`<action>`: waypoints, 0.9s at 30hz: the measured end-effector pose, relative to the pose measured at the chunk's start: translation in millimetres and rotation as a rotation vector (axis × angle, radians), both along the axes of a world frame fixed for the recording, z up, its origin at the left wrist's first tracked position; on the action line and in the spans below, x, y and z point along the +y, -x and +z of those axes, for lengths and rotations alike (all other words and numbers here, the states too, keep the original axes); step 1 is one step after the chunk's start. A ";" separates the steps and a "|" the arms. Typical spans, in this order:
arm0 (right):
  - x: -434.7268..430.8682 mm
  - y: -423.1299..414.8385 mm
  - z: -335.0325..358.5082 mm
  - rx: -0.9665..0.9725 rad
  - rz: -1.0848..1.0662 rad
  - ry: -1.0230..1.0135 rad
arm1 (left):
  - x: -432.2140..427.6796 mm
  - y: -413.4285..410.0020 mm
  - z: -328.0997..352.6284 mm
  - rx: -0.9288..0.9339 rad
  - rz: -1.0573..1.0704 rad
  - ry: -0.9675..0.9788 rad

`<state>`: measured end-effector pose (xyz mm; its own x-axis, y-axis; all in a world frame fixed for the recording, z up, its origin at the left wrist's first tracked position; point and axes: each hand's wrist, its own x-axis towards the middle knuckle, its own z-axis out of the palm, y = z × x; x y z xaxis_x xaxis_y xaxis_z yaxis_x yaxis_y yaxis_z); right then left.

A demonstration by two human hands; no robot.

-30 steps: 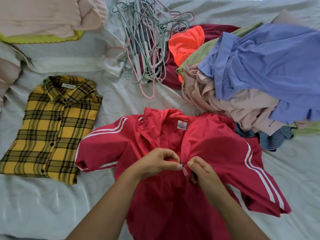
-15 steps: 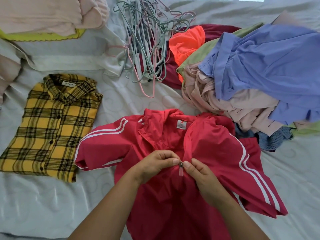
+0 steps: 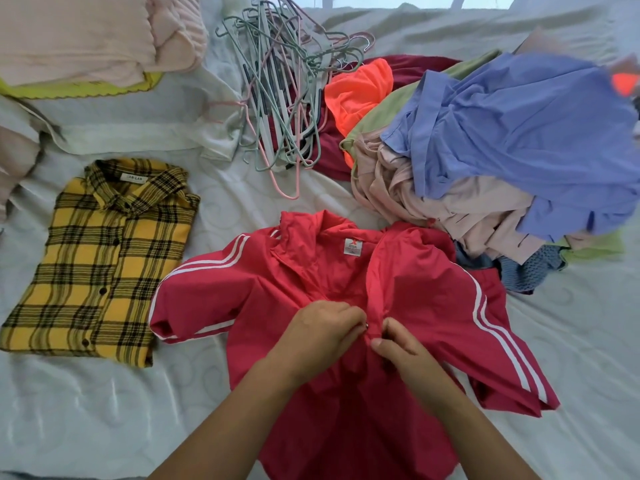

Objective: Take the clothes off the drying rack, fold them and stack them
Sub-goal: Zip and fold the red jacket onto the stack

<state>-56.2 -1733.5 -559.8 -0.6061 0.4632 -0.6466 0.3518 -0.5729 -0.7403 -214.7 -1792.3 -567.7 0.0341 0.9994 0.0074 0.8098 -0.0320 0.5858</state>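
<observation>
A red jacket [image 3: 311, 278] with white sleeve stripes lies face up on the bed, collar away from me. My left hand [image 3: 322, 327] and my right hand [image 3: 398, 344] meet at its front opening, below the collar. Both pinch the jacket's front edges at the zipper, of which only a small metal glint shows between the fingers. A folded yellow plaid shirt [image 3: 100, 261] lies flat to the left. To the right rises a heap of unfolded clothes [image 3: 502, 161], with a blue garment on top.
A tangle of plastic hangers [image 3: 277, 88] lies at the back centre. Folded pink fabric [image 3: 86, 32] sits at the back left on a yellow-green cloth. The pale quilted bed sheet [image 3: 571, 341] covers the whole surface.
The hands have crept a little up the jacket's front and closer together. The zipper pull that hung between the fingers is now hidden. The camera view shifted slightly.
</observation>
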 end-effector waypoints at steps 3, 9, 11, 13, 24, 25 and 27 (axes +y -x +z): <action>-14.8 1.5 -6.6 -0.104 0.028 -0.198 | -1.0 -5.8 3.0 -0.244 0.107 0.121; -22.4 7.3 -8.7 -0.208 0.089 -0.322 | -5.6 -25.3 -2.4 -0.314 0.472 0.138; -18.3 3.9 -2.0 -0.186 0.133 -0.279 | -5.3 -33.0 -4.0 -0.361 0.549 0.167; -18.8 -1.8 5.5 -0.179 0.242 -0.262 | -2.8 -29.8 -5.2 -0.426 0.645 0.146; -45.0 -17.9 10.4 -0.256 0.518 -0.516 | 75.1 69.6 4.8 -0.224 0.801 0.010; -45.9 -21.0 8.1 -0.277 0.544 -0.519 | 81.7 80.6 6.5 -0.204 0.830 -0.003; -46.7 -23.1 2.5 -0.314 0.536 -0.499 | 87.9 89.4 9.4 -0.177 0.808 0.004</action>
<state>-33.1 -1780.1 -557.3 -0.6521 0.4404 -0.6171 0.7204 0.1065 -0.6853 -304.1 -1704.4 -558.2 -0.6960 0.7156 -0.0585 0.4784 0.5229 0.7055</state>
